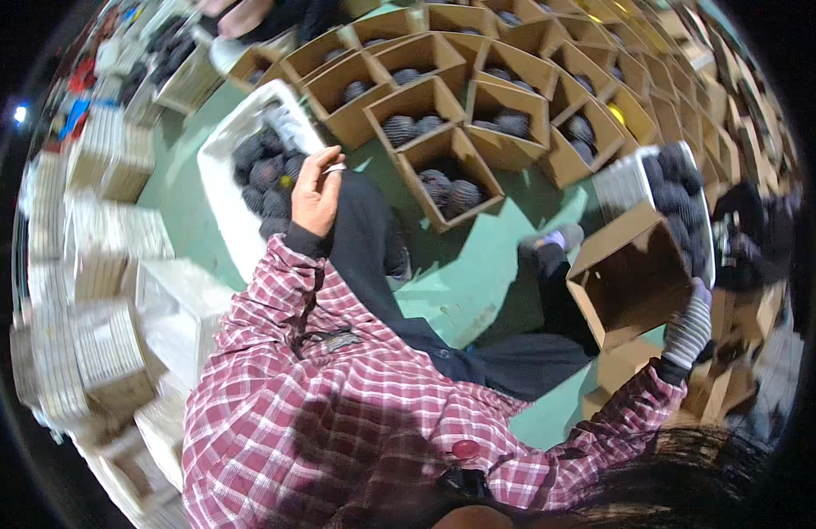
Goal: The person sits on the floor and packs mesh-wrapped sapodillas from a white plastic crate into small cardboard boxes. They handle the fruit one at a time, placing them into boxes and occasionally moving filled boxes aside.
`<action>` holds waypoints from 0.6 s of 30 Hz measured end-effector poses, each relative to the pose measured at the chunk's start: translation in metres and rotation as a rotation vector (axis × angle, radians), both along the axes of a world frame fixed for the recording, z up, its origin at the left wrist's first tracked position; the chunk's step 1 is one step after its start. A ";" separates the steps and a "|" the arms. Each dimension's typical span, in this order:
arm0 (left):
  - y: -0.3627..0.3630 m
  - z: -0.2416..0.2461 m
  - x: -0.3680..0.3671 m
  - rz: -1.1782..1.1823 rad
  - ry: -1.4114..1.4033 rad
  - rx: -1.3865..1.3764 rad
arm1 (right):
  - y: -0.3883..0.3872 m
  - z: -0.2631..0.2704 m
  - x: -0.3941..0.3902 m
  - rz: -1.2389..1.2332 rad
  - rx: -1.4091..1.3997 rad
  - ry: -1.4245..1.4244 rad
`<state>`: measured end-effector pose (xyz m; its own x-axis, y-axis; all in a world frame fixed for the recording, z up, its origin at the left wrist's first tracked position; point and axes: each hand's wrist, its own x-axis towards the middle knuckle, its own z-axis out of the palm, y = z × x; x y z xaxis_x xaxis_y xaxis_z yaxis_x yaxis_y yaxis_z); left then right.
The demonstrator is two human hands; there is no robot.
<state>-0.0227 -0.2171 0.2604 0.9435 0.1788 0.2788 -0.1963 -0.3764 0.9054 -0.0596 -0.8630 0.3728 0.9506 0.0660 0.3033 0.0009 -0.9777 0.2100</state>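
My bare left hand (317, 192) is above my thigh, beside the right rim of a white foam crate (226, 215). A small white piece (334, 168), perhaps paper or a sticker, shows between its thumb and fingers. Inside the crate lie several round items in dark foam netting (266, 168), with some clear plastic at the far end. Far to the right, my right hand (690, 330) wears a striped glove and grips the edge of an open cardboard box (636, 274). The box is tilted, and the inside that I can see holds no items.
Open cardboard boxes (418, 112) with netted items stand in rows ahead. The nearest box (448, 182) holds several. Another white crate (620, 182) of netted items is behind the tilted box. Stacked pale packages (107, 337) line my left. Part of another person (239, 16) shows at the top.
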 end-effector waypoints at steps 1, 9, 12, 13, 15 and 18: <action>0.023 -0.005 -0.013 0.102 -0.042 0.036 | 0.013 -0.008 0.027 -0.069 -0.042 0.156; 0.180 -0.143 -0.127 0.460 0.580 0.029 | 0.149 -0.103 0.105 0.253 -0.286 0.375; 0.196 -0.186 -0.103 0.449 0.488 -0.066 | 0.190 -0.110 0.105 0.274 -0.289 0.510; 0.200 -0.196 -0.088 0.466 0.483 -0.113 | 0.198 -0.111 0.107 0.224 -0.325 0.567; 0.201 -0.209 -0.052 0.462 0.521 -0.063 | 0.203 -0.112 0.103 0.282 -0.276 0.610; 0.200 -0.215 0.003 0.524 0.606 0.134 | 0.193 -0.130 0.084 0.144 -0.212 0.664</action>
<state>-0.0194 -0.0174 0.0455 0.7406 0.6406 -0.2029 0.5453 -0.3965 0.7385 0.0244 -0.6699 0.2427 0.9075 0.1982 -0.3704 0.3207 -0.8964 0.3060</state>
